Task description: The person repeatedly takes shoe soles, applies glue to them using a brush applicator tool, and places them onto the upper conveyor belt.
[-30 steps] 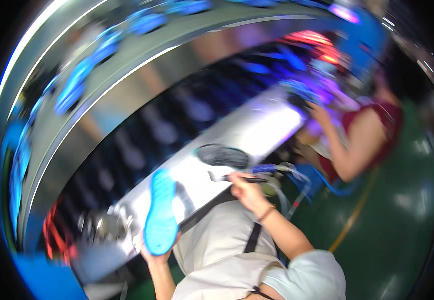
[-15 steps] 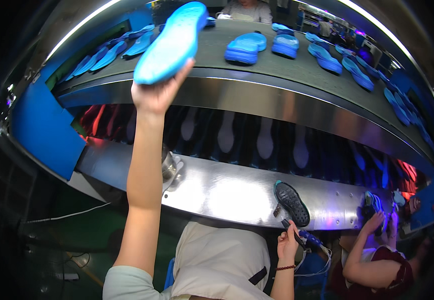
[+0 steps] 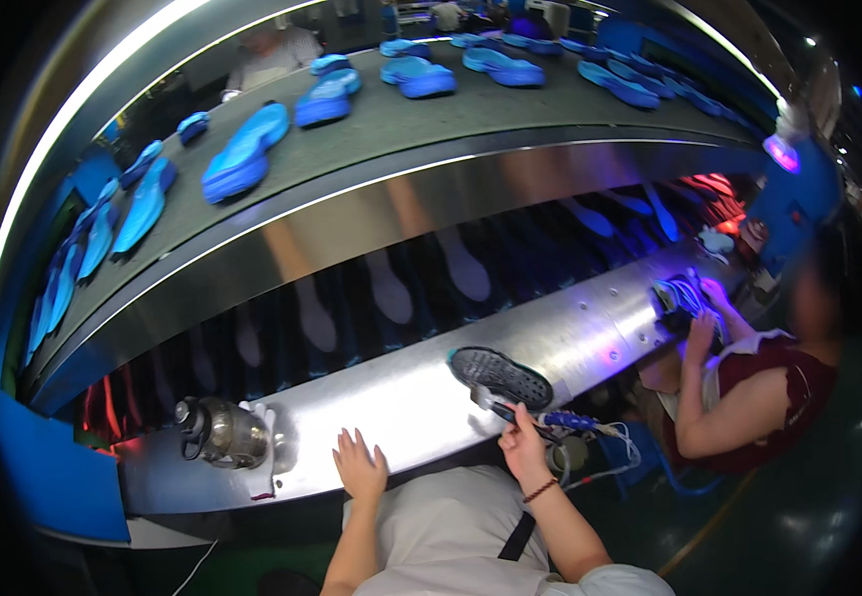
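Observation:
My left hand [image 3: 361,469] is empty, its fingers spread at the near edge of the shiny metal ledge [image 3: 401,422]. In my right hand [image 3: 523,449] is a brush [image 3: 500,408] with a dark handle, its head pointing up and left. The brush head is right by the near side of a black shoe sole [image 3: 505,375]. That sole lies on the ledge with its holed inner face up. Beyond the ledge, blue shoe soles [image 3: 247,154] lie on the dark green conveyor belt [image 3: 371,124].
A clear bottle [image 3: 230,434] with a black lid stands on the ledge at left, beside a white cloth [image 3: 260,447]. At right a co-worker [image 3: 749,407] handles a shoe piece [image 3: 684,298] under purple light. The conveyor's metal side [image 3: 351,214] rises behind the ledge.
My left hand has let go of the blue sole it held over the belt and come back to the ledge. The view has swung right. My right hand keeps the brush by the black sole.

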{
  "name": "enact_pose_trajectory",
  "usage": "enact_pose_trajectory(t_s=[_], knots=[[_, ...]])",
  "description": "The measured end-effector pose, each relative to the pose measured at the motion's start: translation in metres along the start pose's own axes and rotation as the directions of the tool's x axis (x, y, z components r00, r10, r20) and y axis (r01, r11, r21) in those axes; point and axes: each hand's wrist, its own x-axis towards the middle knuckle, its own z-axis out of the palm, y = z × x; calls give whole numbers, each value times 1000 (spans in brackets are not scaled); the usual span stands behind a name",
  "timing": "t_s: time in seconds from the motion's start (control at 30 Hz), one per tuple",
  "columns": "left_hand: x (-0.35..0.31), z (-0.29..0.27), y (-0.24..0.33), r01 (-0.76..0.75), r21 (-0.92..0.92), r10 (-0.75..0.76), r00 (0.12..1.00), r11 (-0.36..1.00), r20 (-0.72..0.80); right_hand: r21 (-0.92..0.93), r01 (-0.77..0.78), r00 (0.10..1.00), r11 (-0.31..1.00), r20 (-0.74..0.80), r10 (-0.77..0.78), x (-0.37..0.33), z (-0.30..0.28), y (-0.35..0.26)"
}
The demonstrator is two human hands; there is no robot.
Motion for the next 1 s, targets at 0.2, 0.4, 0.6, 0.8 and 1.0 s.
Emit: enact_pose_trajectory(t_s=[0.2, 0.4, 0.6, 0.8, 1.0], knots=[[-2, 4, -5, -16, -18, 13, 989, 1000, -150, 39, 31, 999, 999, -34, -30, 27, 13, 2], [-2, 8, -3, -39, -31, 33, 982, 999, -188, 52, -22, 991, 998, -131, 28, 67, 5, 2], [-7, 5, -2, -29, -56, 18, 981, 998, -193, 52, -110, 983, 993, -139, 117, 82, 5, 2], [-7, 8, 0, -31, -46, 22, 980, 998, -199, 55, -252, 949, 966, -181, 258, 80, 3, -9], [-4, 10, 1, -33, -30, 27, 981, 999, -193, 93, -323, 911, 942, -239, 336, 82, 0, -12]])
